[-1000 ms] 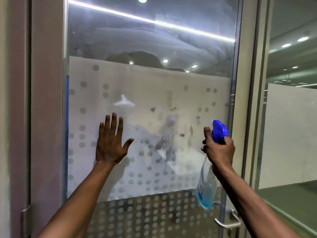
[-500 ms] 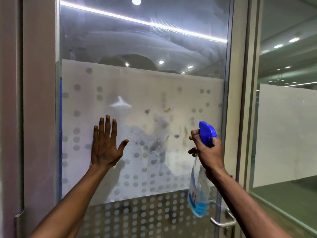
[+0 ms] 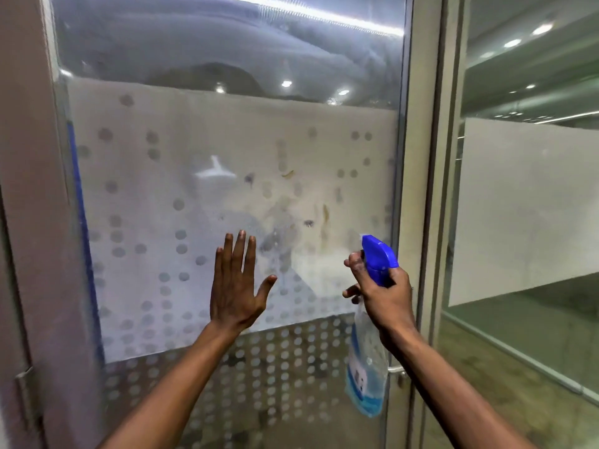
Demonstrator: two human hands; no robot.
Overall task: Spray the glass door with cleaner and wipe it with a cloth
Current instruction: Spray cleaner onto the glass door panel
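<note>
The glass door (image 3: 201,131) fills the view, with a frosted, dotted band across its middle and dirty smears and brown marks around the centre. My left hand (image 3: 235,283) lies flat against the frosted glass with straight, spread fingers. My right hand (image 3: 384,293) grips the neck of a clear spray bottle (image 3: 366,367) with a blue trigger head and a little blue liquid at the bottom, its nozzle pointed at the glass close to the door's right edge. No cloth shows in the frame.
A metal door handle (image 3: 397,371) sticks out at the right edge behind the bottle. The door frame (image 3: 421,189) runs down beside it, with a glass partition (image 3: 525,205) further right. A hinge (image 3: 26,380) sits low on the left frame.
The view has shifted, so both hands sit lower and further right in the frame. My left hand stays flat on the glass. My right hand keeps its grip on the bottle.
</note>
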